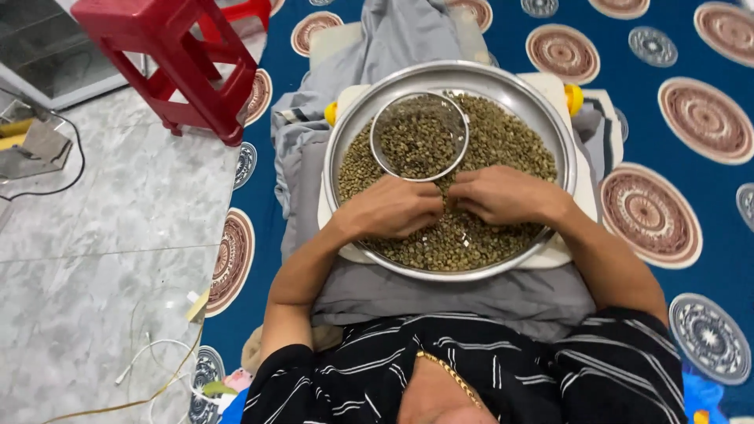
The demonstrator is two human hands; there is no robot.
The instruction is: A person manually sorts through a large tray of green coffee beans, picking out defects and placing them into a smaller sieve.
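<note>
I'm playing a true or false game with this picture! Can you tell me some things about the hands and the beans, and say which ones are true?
1. Both hands rest on the beans in a big metal tray. True: left hand, right hand.
2. A small round bowl sits in the tray and holds beans. True.
3. The stool is green. False: it is red.
4. The tray lies on the bare floor. False: it rests on the person's lap.
5. The mat is blue with round patterns. True.
</note>
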